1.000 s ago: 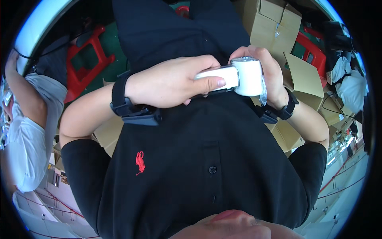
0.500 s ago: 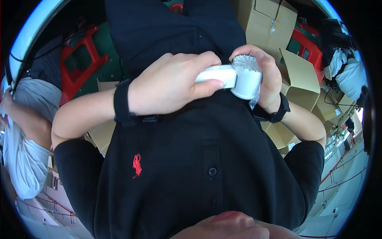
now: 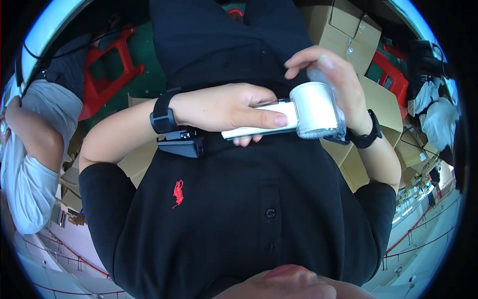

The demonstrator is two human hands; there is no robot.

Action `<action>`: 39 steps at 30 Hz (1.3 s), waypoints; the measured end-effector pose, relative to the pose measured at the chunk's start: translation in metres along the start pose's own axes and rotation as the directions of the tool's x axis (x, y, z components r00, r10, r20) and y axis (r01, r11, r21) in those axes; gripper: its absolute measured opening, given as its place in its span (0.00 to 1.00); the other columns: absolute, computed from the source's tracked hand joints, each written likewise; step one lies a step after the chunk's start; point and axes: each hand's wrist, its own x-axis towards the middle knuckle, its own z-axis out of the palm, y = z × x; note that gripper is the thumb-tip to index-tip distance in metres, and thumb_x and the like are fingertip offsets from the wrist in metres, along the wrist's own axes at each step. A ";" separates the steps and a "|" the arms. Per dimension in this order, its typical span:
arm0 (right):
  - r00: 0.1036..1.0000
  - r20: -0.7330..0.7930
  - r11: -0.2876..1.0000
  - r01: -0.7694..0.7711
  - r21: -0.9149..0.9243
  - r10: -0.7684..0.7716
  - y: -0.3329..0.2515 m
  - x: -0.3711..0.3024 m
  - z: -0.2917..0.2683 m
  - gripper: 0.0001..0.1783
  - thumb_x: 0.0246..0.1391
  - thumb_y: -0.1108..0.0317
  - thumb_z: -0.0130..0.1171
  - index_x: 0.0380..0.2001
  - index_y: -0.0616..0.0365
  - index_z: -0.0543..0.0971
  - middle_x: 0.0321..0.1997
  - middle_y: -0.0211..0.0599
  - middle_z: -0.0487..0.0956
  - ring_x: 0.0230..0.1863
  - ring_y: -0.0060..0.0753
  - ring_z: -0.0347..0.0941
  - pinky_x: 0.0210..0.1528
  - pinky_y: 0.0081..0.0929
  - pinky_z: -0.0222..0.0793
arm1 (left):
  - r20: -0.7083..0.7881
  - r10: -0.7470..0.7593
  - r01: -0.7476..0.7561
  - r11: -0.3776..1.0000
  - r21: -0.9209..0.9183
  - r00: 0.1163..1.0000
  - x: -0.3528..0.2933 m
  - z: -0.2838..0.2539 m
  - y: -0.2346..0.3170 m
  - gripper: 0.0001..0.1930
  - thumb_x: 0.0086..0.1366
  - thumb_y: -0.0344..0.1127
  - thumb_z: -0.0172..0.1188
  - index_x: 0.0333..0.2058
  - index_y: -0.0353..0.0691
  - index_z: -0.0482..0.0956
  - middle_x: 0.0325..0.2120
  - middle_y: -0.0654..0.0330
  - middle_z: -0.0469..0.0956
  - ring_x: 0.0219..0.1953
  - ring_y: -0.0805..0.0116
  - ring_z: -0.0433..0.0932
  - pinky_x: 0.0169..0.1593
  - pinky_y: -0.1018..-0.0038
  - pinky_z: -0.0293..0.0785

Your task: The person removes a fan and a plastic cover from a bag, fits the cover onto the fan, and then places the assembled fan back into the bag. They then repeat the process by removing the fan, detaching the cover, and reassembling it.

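Note:
My left hand (image 3: pixel 224 107) grips a white device (image 3: pixel 271 119) by its long, flat handle, thumb pressed along the top face. At the handle's right end sits a fat white cylinder (image 3: pixel 313 107) with clear plastic film (image 3: pixel 323 133) crumpled round its lower rim. My right hand (image 3: pixel 341 77) is raised beside and above the cylinder. Its fingers stand partly stretched and apart, smeared by motion. A pale blurred patch under them could be film; I cannot make it out. The device is held tilted in front of my dark shirt. Its exact kind does not show.
Cardboard boxes (image 3: pixel 353 37) stand beyond my right arm, one with open flaps. Red plastic stools (image 3: pixel 117 65) are on the green floor at left and far right. Another person in a white shirt (image 3: pixel 37 194) is close at my left. A black wristband (image 3: pixel 164 113) holds a small dark module.
The device has turned over, its crumpled film side going from top to bottom. My right hand has come off the cylinder and lifted. My left hand has shifted slightly along the handle.

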 end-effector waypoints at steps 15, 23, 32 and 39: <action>0.866 -0.185 0.885 -0.447 0.134 0.465 0.014 -0.030 0.020 0.23 0.64 0.53 0.41 0.34 0.63 0.77 0.30 0.36 0.78 0.31 0.23 0.72 0.36 0.20 0.66 | -0.342 0.035 0.096 0.929 0.359 0.939 0.012 0.024 -0.004 0.21 0.71 0.51 0.53 0.45 0.36 0.68 0.30 0.61 0.74 0.24 0.78 0.72 0.29 0.80 0.71; 0.906 -0.227 0.934 -0.341 0.106 0.357 0.017 -0.035 0.029 0.22 0.64 0.54 0.41 0.34 0.63 0.76 0.30 0.37 0.78 0.32 0.22 0.72 0.37 0.22 0.66 | -0.349 0.124 0.063 0.875 0.481 0.929 0.015 0.022 -0.016 0.28 0.70 0.58 0.49 0.41 0.32 0.68 0.28 0.52 0.76 0.24 0.67 0.79 0.30 0.70 0.75; 0.887 0.280 0.821 0.451 -0.350 -0.367 -0.012 -0.014 0.009 0.20 0.59 0.55 0.43 0.37 0.61 0.76 0.37 0.44 0.80 0.35 0.34 0.73 0.39 0.26 0.67 | 0.236 0.052 0.036 0.935 -0.353 0.970 -0.008 -0.009 -0.024 0.27 0.69 0.57 0.53 0.42 0.33 0.68 0.31 0.51 0.77 0.25 0.65 0.80 0.31 0.70 0.76; 0.952 0.179 0.879 0.300 -0.371 -0.249 -0.010 -0.004 0.003 0.25 0.59 0.50 0.42 0.41 0.61 0.77 0.38 0.43 0.80 0.39 0.36 0.75 0.43 0.27 0.70 | -0.324 0.562 -0.225 0.697 0.681 0.761 -0.020 0.023 -0.024 0.27 0.64 0.55 0.61 0.42 0.34 0.66 0.33 0.48 0.79 0.28 0.53 0.81 0.33 0.65 0.76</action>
